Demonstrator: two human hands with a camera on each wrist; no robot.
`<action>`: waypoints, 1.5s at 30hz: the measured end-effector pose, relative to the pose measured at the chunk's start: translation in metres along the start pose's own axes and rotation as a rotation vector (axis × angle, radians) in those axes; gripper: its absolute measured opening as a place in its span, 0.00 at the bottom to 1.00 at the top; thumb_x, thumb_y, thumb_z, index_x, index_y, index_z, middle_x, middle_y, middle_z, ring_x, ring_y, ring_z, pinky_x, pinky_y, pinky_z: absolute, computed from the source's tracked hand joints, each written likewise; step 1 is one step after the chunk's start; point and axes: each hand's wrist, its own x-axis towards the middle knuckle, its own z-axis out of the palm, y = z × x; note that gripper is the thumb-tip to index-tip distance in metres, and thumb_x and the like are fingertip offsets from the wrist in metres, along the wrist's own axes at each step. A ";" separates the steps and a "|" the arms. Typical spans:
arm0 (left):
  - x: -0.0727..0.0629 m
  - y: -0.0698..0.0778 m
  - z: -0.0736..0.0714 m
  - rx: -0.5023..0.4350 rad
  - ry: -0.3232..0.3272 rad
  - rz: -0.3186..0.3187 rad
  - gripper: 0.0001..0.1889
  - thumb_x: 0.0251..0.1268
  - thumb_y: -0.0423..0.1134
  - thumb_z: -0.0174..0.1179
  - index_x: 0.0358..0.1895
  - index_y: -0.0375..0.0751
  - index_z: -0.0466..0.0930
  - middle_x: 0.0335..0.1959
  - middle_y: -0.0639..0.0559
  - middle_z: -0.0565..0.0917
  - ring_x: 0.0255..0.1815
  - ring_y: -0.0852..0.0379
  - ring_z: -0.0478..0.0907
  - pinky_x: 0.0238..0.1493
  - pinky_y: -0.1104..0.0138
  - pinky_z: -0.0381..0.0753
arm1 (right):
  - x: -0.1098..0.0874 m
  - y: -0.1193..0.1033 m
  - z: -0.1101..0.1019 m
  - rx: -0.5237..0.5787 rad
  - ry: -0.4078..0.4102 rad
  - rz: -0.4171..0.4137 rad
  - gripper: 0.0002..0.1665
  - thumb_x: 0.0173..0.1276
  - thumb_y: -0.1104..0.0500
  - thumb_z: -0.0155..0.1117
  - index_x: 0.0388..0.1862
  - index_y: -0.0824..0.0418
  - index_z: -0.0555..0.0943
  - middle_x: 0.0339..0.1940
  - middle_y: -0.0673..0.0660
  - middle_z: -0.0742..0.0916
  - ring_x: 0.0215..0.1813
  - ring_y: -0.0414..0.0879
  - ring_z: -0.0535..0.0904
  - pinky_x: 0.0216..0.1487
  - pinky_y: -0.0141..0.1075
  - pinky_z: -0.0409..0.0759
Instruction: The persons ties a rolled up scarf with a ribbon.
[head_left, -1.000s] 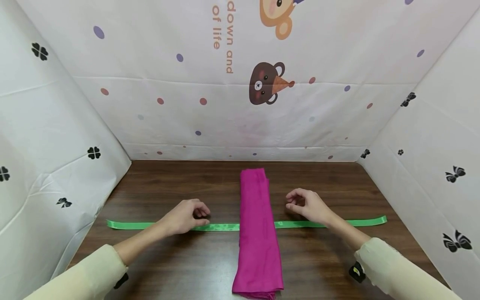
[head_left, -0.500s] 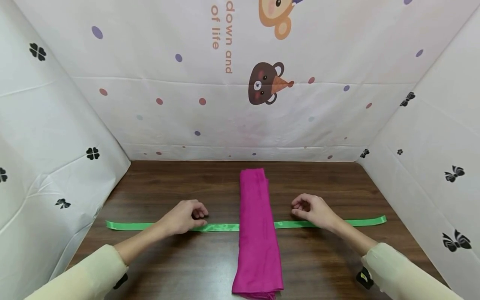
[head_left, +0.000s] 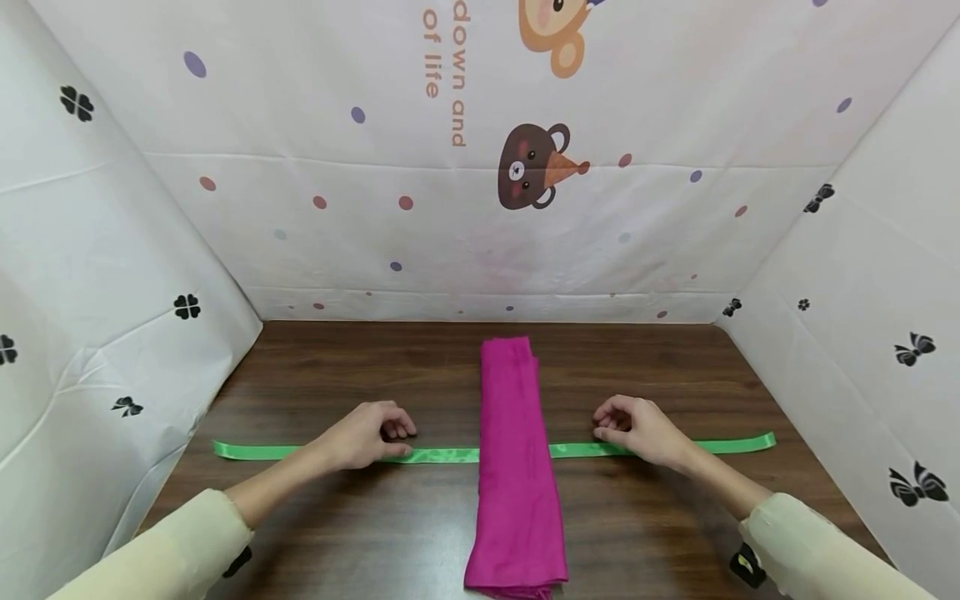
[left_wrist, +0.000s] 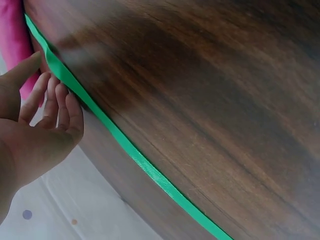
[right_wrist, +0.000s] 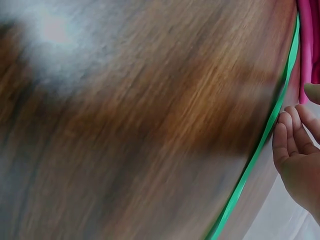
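A green ribbon [head_left: 446,456] is stretched sideways across the tabletop [head_left: 337,533], its middle hidden where it is crossed by a folded pink cloth [head_left: 519,475]. The cloth is laid lengthwise over it in a long narrow strip, a little wider at the near end, where its layers are bunched. Both ends of the ribbon are left showing, one well out to each side.

The left hand [head_left: 367,435] is held over the ribbon to the left of the cloth, apart from it, with the fingers loosely bent, a gap left between thumb and fingers, and nothing gripped. The right hand [head_left: 641,429] is held in much the same way on the other side, also relaxed and without a grip. Whether the ribbon is touched by either hand cannot be told.

Both forearms are covered by pale sleeves [head_left: 817,542], and a small black object [head_left: 747,567] is seen by the right cuff. The dark wood-grained surface is bordered at the back by a white sheet [head_left: 322,242], printed with coloured dots and a brown bear [head_left: 525,167].
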 end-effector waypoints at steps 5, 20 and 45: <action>-0.002 -0.003 0.000 -0.013 -0.019 0.010 0.10 0.65 0.38 0.77 0.45 0.43 0.87 0.40 0.56 0.84 0.42 0.57 0.80 0.47 0.62 0.84 | -0.003 0.001 -0.002 -0.034 -0.019 -0.037 0.09 0.71 0.60 0.76 0.44 0.60 0.85 0.35 0.47 0.86 0.38 0.40 0.82 0.40 0.34 0.83; 0.002 -0.010 0.006 -0.071 -0.017 -0.043 0.07 0.66 0.36 0.75 0.38 0.47 0.85 0.34 0.59 0.79 0.35 0.62 0.76 0.40 0.69 0.80 | -0.009 0.003 0.000 -0.093 -0.053 -0.079 0.07 0.70 0.62 0.76 0.41 0.54 0.84 0.34 0.44 0.83 0.36 0.37 0.78 0.38 0.32 0.80; 0.003 -0.010 -0.008 -0.080 -0.163 -0.021 0.07 0.67 0.40 0.75 0.41 0.47 0.85 0.38 0.54 0.78 0.39 0.59 0.74 0.42 0.68 0.78 | -0.010 -0.001 -0.005 -0.230 -0.081 -0.197 0.13 0.69 0.62 0.77 0.35 0.50 0.79 0.32 0.43 0.78 0.32 0.38 0.74 0.32 0.31 0.75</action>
